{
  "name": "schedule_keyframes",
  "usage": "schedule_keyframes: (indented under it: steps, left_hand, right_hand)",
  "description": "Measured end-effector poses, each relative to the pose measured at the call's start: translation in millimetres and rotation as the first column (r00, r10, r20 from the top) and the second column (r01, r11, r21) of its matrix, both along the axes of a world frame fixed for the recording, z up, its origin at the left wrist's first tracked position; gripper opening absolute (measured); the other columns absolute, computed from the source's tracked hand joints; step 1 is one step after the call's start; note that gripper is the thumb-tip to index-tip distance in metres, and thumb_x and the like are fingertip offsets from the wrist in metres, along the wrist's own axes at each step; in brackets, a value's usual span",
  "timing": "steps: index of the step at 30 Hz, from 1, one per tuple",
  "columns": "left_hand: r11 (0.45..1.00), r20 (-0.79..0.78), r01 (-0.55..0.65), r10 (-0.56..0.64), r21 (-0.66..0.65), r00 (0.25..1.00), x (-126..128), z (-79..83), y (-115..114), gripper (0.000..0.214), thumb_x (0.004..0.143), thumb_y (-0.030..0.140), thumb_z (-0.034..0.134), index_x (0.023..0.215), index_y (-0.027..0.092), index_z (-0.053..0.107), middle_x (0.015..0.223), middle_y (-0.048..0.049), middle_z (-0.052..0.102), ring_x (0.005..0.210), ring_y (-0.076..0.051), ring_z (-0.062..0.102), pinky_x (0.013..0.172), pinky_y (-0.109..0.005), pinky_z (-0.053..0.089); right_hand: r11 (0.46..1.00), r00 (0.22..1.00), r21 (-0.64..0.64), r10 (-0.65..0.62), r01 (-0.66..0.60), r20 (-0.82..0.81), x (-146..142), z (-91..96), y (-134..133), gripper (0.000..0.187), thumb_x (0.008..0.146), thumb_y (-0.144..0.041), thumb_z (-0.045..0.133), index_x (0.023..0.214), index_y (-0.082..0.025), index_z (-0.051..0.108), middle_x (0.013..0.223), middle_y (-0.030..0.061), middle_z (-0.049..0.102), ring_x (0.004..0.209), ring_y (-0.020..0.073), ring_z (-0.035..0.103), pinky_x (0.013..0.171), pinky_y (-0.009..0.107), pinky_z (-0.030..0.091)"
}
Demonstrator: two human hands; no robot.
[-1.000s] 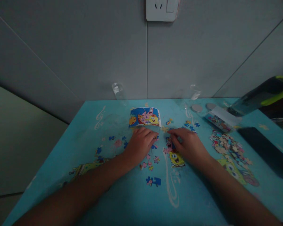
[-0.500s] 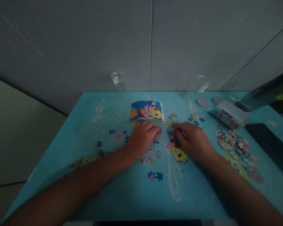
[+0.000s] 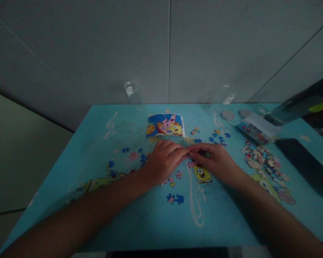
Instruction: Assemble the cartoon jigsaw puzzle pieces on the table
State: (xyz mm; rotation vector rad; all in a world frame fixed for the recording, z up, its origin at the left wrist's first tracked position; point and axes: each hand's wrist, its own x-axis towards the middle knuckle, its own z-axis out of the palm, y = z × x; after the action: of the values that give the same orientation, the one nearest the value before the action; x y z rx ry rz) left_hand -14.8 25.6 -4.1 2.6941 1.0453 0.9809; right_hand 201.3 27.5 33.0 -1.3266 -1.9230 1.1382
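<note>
My left hand (image 3: 167, 157) is closed, its thumb and fingers pinching a small puzzle piece (image 3: 187, 154) that is mostly hidden. My right hand (image 3: 216, 157) meets it from the other side, thumb and forefinger closed on the same spot. Under the right hand lies a partly joined puzzle section (image 3: 202, 174) with a yellow cartoon face; its upper part is covered. Loose pink pieces (image 3: 179, 174) lie just below the left fingers, and a joined blue pair (image 3: 175, 199) is nearer to me. Behind the hands stands a curved picture card (image 3: 165, 125) with the cartoon scene.
Blue pieces (image 3: 143, 158) are scattered left, others (image 3: 216, 138) at back right. A heap of mixed pieces (image 3: 263, 161) lies right, beside a dark flat object (image 3: 304, 166) and a clear box (image 3: 254, 132). Clear cylinders (image 3: 134, 95) and round lids (image 3: 227, 115) stand near the wall.
My right hand has moved left to my left hand, and their fingertips now meet. The right thumb and forefinger have closed together. The view has shifted slightly.
</note>
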Motion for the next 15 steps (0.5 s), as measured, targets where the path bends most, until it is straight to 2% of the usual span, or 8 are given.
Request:
schedule_keyframes:
  steps: [2, 6, 10, 15]
  left_hand:
    - [1.0, -0.012, -0.007, 0.007, -0.013, 1.0, -0.2, 0.5, 0.5, 0.02, 0.104, 0.027, 0.053, 0.121, 0.02, 0.062, 0.109, -0.0048, 0.07, 0.101, -0.021, 0.06, 0.087, -0.04, 0.046]
    - [0.998, -0.034, -0.042, 0.041, -0.037, 0.999, 0.1, 1.0, 0.5, 0.016, 0.104, 0.024, 0.049, 0.111, 0.019, 0.063, 0.102, -0.005, 0.068, 0.097, -0.021, 0.059, 0.086, -0.039, 0.044]
    - [0.999, -0.116, -0.041, 0.04, -0.007, 0.992, 0.8, 0.7, -0.8, 0.016, 0.102, 0.024, 0.049, 0.103, 0.019, 0.064, 0.091, -0.0043, 0.066, 0.091, -0.022, 0.058, 0.084, -0.04, 0.042]
    - [1.0, -0.182, -0.012, 0.01, -0.012, 0.983, 1.5, 1.7, -0.9, 0.017, 0.098, 0.033, 0.056, 0.101, 0.018, 0.065, 0.091, -0.005, 0.065, 0.093, -0.023, 0.056, 0.083, -0.04, 0.04]
  right_hand:
    - [0.998, 1.0, -0.05, -0.028, 0.027, -0.013, 0.9, -0.5, 1.2, 0.019, 0.09, -0.03, 0.065, 0.1, -0.021, 0.078, 0.079, 0.0009, 0.076, 0.059, 0.0122, 0.064, 0.053, 0.024, 0.051]
    - [0.994, 0.999, -0.1, -0.042, 0.042, 0.002, 6.0, -6.5, 3.9, 0.019, 0.089, -0.03, 0.066, 0.098, -0.021, 0.079, 0.079, 0.0015, 0.077, 0.062, 0.0141, 0.068, 0.056, 0.025, 0.055]
    - [0.999, 0.998, -0.05, -0.012, 0.016, 0.069, 9.6, -9.4, 4.7, 0.018, 0.088, -0.027, 0.065, 0.095, -0.023, 0.08, 0.078, 0.0004, 0.078, 0.063, 0.0146, 0.069, 0.056, 0.025, 0.054]
    - [1.0, 0.987, -0.009, -0.007, 0.008, 0.158, 9.8, -5.6, 4.0, 0.016, 0.086, -0.023, 0.065, 0.088, -0.023, 0.081, 0.074, -0.0011, 0.077, 0.062, 0.0141, 0.067, 0.058, 0.025, 0.051]
